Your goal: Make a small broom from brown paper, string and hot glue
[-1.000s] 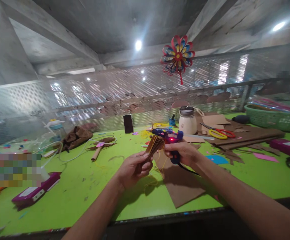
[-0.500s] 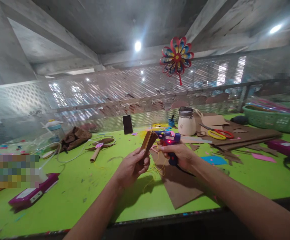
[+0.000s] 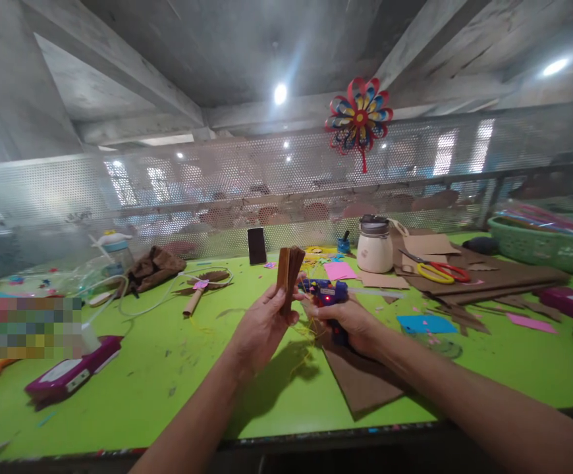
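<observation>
While hands [image 3: 263,321] [image 3: 348,319] curl closed, brown stack [image 3: 288,276] nearly upright in left; glue gun [image 3: 334,289], pointing left, in right.

Ceiling lamp [image 3: 280,93] is flaring bluish above the bench's [image 3: 168,382] far edge, second lamp [image 3: 555,66] glaring farther right, concrete ceiling [image 3: 247,39] looking dim. Left hand [image 3: 261,329] is casting soft shadow toward the near edge. Wide lens is stretching the sides, mesh screen [image 3: 192,197] looking hazy, pixelation covering a left-end patch.
</observation>
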The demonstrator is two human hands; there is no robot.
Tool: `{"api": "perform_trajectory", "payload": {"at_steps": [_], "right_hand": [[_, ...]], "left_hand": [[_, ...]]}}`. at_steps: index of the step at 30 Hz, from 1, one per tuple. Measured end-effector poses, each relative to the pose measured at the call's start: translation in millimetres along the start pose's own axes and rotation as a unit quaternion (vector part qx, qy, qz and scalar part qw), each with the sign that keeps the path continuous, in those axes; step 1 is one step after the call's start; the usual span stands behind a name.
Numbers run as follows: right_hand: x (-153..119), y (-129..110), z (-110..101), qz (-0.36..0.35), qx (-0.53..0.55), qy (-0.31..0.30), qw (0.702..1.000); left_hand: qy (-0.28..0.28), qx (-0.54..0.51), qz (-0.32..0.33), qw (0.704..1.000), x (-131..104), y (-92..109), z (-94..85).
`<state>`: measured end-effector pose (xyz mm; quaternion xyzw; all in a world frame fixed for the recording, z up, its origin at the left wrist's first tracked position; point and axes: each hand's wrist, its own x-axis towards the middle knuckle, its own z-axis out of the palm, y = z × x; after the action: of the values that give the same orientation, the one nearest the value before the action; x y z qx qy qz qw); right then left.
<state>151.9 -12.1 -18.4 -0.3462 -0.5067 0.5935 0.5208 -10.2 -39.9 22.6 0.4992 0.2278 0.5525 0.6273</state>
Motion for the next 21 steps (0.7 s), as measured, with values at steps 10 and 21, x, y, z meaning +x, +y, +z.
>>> {"api": "perform_trajectory", "payload": {"at_steps": [10,21], "right_hand": [[-2.1,3.4,4.9,0.031,-0.019,-0.018,0.999],[-1.2,-28.2,-21.8,-0.101,-0.081,0.096,0.987]], "left_hand": [[0.034,0.002,-0.022,0.999,4.6,-8.6,-6.4],[0.188,0.102,-0.012,0.977,16.1,-24.3,-30.7]]}}
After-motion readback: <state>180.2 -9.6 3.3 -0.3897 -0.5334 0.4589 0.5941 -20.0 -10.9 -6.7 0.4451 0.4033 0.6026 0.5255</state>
